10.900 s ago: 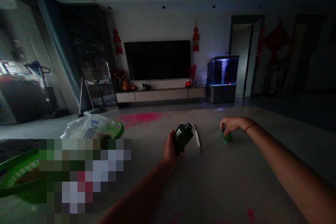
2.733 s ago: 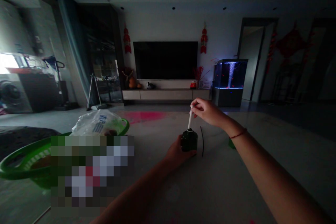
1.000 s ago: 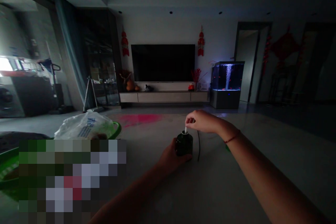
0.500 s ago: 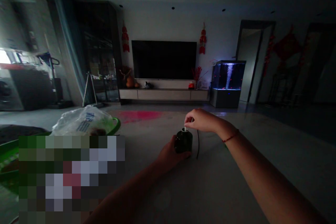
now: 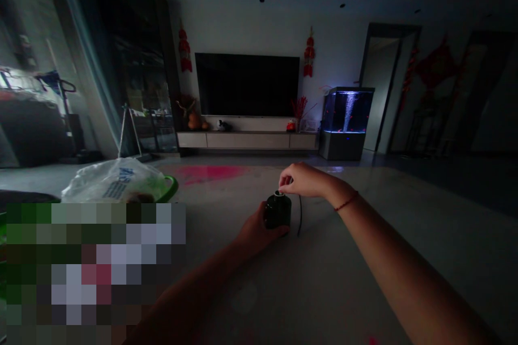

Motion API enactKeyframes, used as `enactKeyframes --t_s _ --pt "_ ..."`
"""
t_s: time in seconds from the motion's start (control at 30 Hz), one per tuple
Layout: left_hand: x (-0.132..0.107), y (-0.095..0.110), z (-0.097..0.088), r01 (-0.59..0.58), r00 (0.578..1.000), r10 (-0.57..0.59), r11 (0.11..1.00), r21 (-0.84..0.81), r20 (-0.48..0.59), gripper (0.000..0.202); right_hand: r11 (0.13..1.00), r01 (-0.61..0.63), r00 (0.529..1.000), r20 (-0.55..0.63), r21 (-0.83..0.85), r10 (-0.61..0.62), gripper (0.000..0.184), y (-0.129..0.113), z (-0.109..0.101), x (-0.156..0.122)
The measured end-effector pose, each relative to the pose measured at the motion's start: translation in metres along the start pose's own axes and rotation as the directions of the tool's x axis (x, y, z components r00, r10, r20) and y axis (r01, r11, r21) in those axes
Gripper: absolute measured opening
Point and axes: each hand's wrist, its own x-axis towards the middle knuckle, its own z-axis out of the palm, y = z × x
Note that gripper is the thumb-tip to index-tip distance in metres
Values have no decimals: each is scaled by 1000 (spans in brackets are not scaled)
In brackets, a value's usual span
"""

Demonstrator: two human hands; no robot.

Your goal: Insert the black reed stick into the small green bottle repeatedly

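A dark, short-necked bottle (image 5: 277, 213) stands on the pale table, its pale-rimmed mouth facing up. My left hand (image 5: 259, 229) is wrapped around its lower body from the left, thumb at the front. Over the mouth, my right hand (image 5: 293, 178) comes down with fingertips pinched together at the rim. A small white piece (image 5: 280, 192) is barely visible under those fingertips, mostly hidden by them and the bottle neck. Just right of the bottle, a thin dark cord-like strip (image 5: 300, 218) runs down from beneath the right hand.
At the left, a green basket (image 5: 172, 188) carries a translucent plastic bag (image 5: 109, 180); a pixelated patch covers the area in front. A pink-red patch (image 5: 208, 173) marks the far part of the tabletop (image 5: 335, 280). Beyond are a TV cabinet (image 5: 246, 140) and a lit aquarium (image 5: 348, 113).
The white piece shows less above the bottle mouth, and my right fingertips sit closer to the rim. My left hand keeps its hold. The whole view has shifted slightly.
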Motion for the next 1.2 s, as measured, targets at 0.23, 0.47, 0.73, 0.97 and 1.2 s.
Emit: enactKeyframes --t_s 0.23,0.47,0.73,0.97,1.2 --pt "4 -6 1 -82 997 82 996 34 -12 63 999 -5 1000 12 -50 6 17 -1 -3 0" --pt "2 -3 0 -85 996 86 995 48 -24 64 999 -12 1000 22 -37 12 17 -2 -3 -1" --pt "-2 4 -2 -42 999 42 997 63 2 64 1000 -3 1000 1 0 3 16 0 0 0" --pt "0 -2 -1 -74 997 74 996 55 1 62 1000 1 1000 19 4 -2 16 -3 -3 -2" --pt "0 0 0 -61 998 61 995 81 -3 64 1000 -6 1000 25 13 6 15 -1 -1 -1"
